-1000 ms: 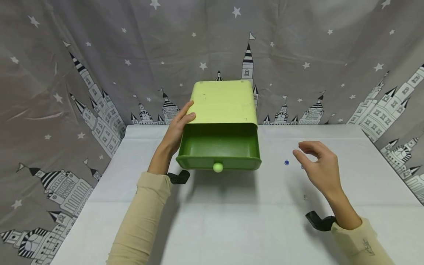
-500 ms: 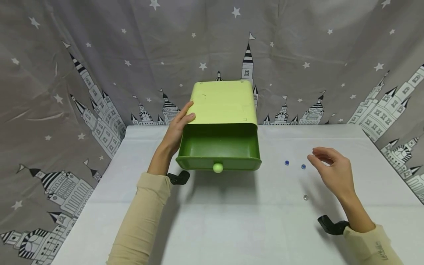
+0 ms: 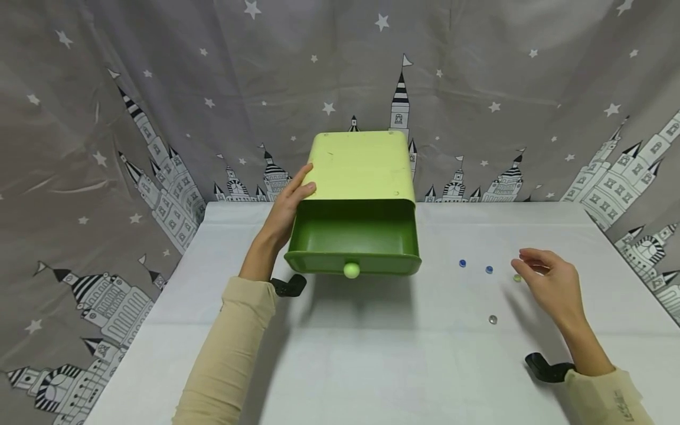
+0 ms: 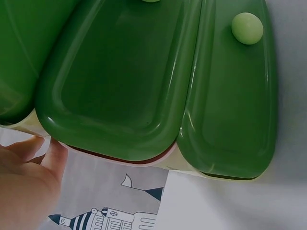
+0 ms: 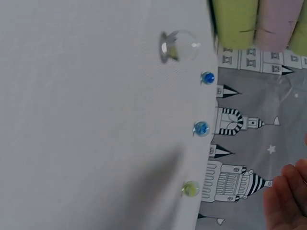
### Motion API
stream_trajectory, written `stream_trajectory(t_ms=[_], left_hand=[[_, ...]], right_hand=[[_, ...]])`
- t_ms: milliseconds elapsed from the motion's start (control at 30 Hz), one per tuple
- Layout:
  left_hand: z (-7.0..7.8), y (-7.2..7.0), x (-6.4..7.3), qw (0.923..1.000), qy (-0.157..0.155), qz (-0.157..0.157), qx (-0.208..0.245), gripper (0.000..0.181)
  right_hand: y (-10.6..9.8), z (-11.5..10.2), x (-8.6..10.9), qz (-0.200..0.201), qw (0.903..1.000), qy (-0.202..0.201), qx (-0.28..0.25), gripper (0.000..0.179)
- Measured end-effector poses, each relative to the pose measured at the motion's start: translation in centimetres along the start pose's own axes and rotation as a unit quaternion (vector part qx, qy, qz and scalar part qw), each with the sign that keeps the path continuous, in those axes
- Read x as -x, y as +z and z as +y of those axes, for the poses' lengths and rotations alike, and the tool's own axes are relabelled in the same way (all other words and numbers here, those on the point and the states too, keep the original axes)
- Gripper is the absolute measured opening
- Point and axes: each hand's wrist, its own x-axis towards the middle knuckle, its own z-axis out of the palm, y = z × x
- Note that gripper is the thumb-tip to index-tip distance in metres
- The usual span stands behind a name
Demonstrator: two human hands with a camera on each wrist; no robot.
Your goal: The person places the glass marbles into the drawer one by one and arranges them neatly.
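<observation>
A small drawer cabinet (image 3: 361, 168) has a pale yellow-green top and its uppermost green drawer (image 3: 353, 262) pulled out. My left hand (image 3: 281, 221) rests against the cabinet's left side, thumb and finger near the top edge. The left wrist view shows the fingertips (image 4: 56, 155) touching the casing beside the green drawer fronts. Over the table on the right, my right hand (image 3: 555, 289) hovers with loosely bent fingers and a gap to the thumb, holding nothing. A green marble (image 3: 517, 278) lies by its fingertips in the head view. Two marbles, one blue (image 3: 489, 270), another blue marble (image 3: 462, 263), lie left of it.
Nearer the front on the white-covered table (image 3: 372, 378) lies a clear marble (image 5: 182, 46). A grey curtain (image 3: 255, 71) printed with castles and stars hangs behind the table and along its sides. In the left wrist view, lower drawers (image 4: 230, 96) are pushed in.
My right hand has moved right and towards me, away from the cabinet, uncovering the blue and green marbles. The left hand keeps its place on the cabinet.
</observation>
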Motion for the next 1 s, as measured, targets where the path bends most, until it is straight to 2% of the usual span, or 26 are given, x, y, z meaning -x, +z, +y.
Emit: stream_trajectory(t_ms=[367, 767, 1000], left_hand=[[0.1, 0.0, 0.1, 1.0, 0.002, -0.002, -0.001, 0.061], [0.2, 0.1, 0.1, 1.0, 0.001, -0.001, 0.009, 0.061], [0.0, 0.1, 0.2, 1.0, 0.004, -0.001, 0.006, 0.061]], right_hand=[[-0.1, 2.9, -0.1, -0.023, 0.999, 0.034, 0.019, 0.033], [0.5, 4.6, 0.0, -0.103, 0.9917, 0.062, 0.045, 0.043], [1.0, 5.7, 0.2, -0.122, 0.9872, 0.088, 0.053, 0.043]])
